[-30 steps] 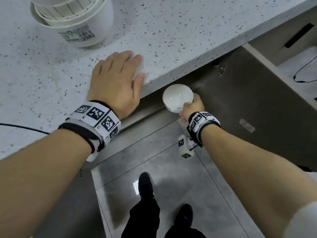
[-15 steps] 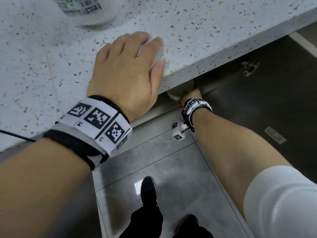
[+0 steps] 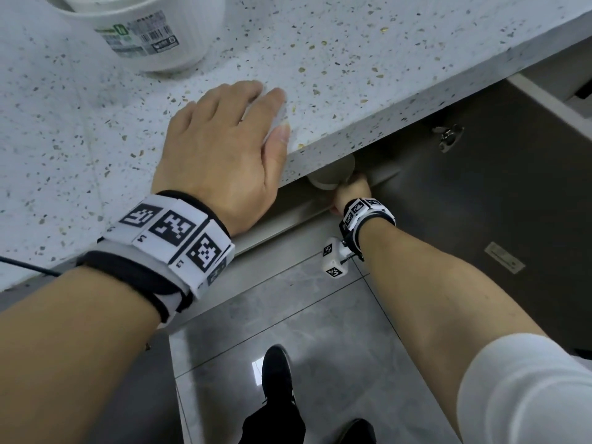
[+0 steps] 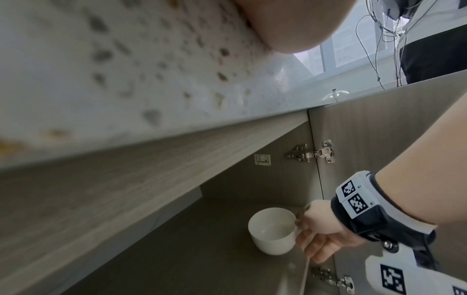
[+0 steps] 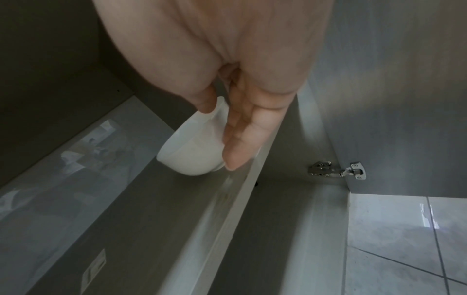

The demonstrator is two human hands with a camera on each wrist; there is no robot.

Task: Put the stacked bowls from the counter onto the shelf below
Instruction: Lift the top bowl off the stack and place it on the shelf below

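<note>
Head view, from the left: the stacked bowls (image 3: pixel 141 24) stand at the top left of the speckled counter (image 3: pixel 352 59), the outer one white and ribbed with a barcode label on its side, at least one more nested inside it. Just below and to the right of them the left hand (image 3: pixel 224 149) lies palm down on the counter near its front edge, fingers straight and together, grasping nothing; a marker-covered band wraps the wrist. Further right, under the counter's lip, the right hand (image 3: pixel 350 192) reaches into the open cabinet and grasps a single white bowl (image 3: pixel 333 174), half hidden by the counter edge. The left wrist view shows this more plainly: the white bowl (image 4: pixel 274 230) sits upright on the grey shelf (image 4: pixel 202 259) near its front edge, with the right hand (image 4: pixel 321 229) at its right side, thumb at the rim and fingers curled down along the outer wall. In the right wrist view the thumb is over the rim and the fingers (image 5: pixel 242 143) lie down the bowl's (image 5: pixel 194 151) side, its base at or just on the shelf (image 5: pixel 156 209); whether it fully rests there I cannot tell. At far right the cabinet door (image 3: pixel 512 219) stands open, a metal hinge (image 4: pixel 312 152) fixed at its inner edge.
</note>
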